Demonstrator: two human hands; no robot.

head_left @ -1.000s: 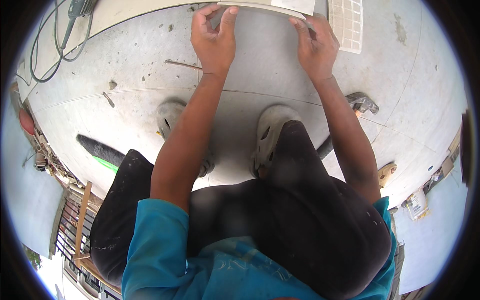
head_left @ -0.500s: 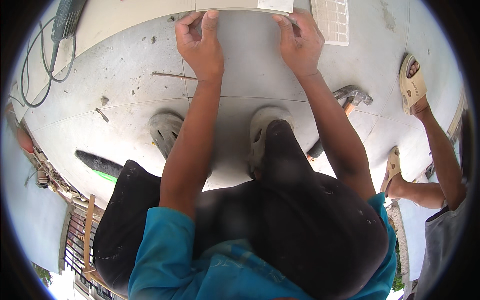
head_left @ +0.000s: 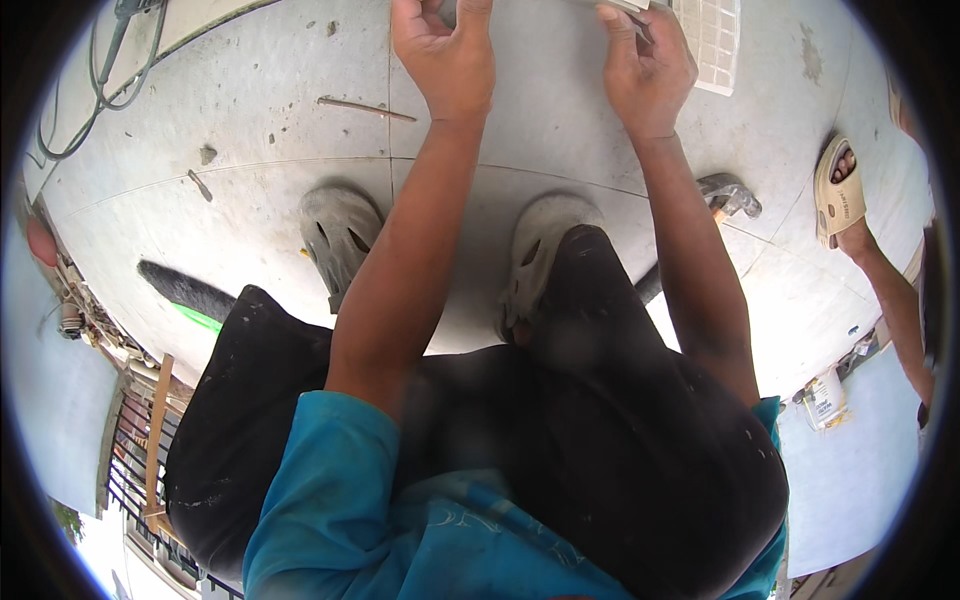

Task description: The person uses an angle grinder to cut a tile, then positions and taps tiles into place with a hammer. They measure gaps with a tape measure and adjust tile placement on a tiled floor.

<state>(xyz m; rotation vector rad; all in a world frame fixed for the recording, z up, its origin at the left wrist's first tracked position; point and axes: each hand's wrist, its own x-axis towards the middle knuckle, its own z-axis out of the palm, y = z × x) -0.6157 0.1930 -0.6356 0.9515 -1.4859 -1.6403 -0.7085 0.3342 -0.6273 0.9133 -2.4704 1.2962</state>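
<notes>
At the top edge, my left hand (head_left: 445, 55) has curled fingers and a raised thumb; whatever it grips is cut off by the picture's edge. My right hand (head_left: 650, 70) pinches the edge of a pale flat board (head_left: 625, 4), also mostly out of view. A cream grid-patterned panel (head_left: 718, 50) lies just right of that hand. A thin rod (head_left: 367, 109) lies on the grey tiled floor below my left hand. A hammer (head_left: 735, 200) lies beside my right forearm, its handle partly hidden.
A corded power tool (head_left: 130, 20) lies top left. A black-and-green object (head_left: 185, 292) is by my left knee. Another person's sandaled foot (head_left: 838, 195) stands at right. A white bucket (head_left: 828, 398) sits behind me at right, a railing (head_left: 135, 460) at left.
Both my hands have shifted slightly in the picture, now nearer its top edge and cutting off much of the board. Another person's legs and sandaled feet have come into view at the right.
</notes>
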